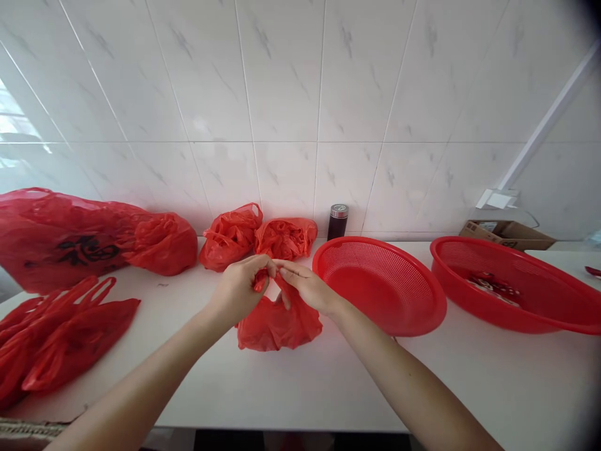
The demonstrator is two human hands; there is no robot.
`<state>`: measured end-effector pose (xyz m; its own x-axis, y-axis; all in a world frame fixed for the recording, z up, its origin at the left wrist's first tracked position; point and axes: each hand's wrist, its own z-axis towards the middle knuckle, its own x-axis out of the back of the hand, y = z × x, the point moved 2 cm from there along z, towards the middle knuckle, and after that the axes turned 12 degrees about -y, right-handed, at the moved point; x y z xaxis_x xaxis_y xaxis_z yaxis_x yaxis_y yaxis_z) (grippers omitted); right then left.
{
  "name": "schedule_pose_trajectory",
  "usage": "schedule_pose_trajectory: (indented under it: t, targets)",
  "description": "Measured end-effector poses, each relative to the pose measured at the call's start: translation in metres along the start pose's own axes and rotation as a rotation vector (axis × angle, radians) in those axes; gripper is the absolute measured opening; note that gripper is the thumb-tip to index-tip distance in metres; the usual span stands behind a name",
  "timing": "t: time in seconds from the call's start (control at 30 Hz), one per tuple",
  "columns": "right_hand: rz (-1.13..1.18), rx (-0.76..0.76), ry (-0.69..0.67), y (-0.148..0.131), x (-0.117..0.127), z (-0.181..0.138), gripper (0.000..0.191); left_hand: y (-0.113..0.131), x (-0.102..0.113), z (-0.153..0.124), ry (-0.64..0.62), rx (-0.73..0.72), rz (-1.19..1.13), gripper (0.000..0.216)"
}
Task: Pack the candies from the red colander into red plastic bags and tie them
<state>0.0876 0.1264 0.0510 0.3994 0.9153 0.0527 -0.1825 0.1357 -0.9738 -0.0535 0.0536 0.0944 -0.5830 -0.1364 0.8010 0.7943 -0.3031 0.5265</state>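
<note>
A red plastic bag [282,326] stands on the white table in front of me, its lower part bulging and its top gathered upward. My left hand [244,285] is closed around the bag's twisted top. Just to the right, my right hand [305,285] grips the same gathered plastic, its fingertips meeting the left hand's. What the bag contains is hidden by the plastic.
A red basket [380,319] is right of my hands; a second red basket [507,319] holds small items. Behind stand filled red bags [230,238] and a dark thermos [337,222]. More red bags [79,338] lie left. An open cardboard box [530,238] sits at the wall.
</note>
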Motion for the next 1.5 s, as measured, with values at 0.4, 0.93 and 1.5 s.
schedule_pose_trajectory:
  t: [0.4,0.93,1.5]
  targets:
    - [-0.22,-0.007,0.451,0.055,-0.016,-0.008,0.031,-0.044,-0.036,-0.088,0.059,0.35,-0.359,0.043]
    - [-0.878,-0.312,0.6,0.132,-0.048,0.002,0.031,-0.103,-0.121,-0.109,0.434,0.626,-0.116,0.04]
    - [-1.12,-0.659,0.547,0.168,0.018,0.037,0.019,-0.167,-0.105,-0.06,-0.049,0.883,0.179,0.047]
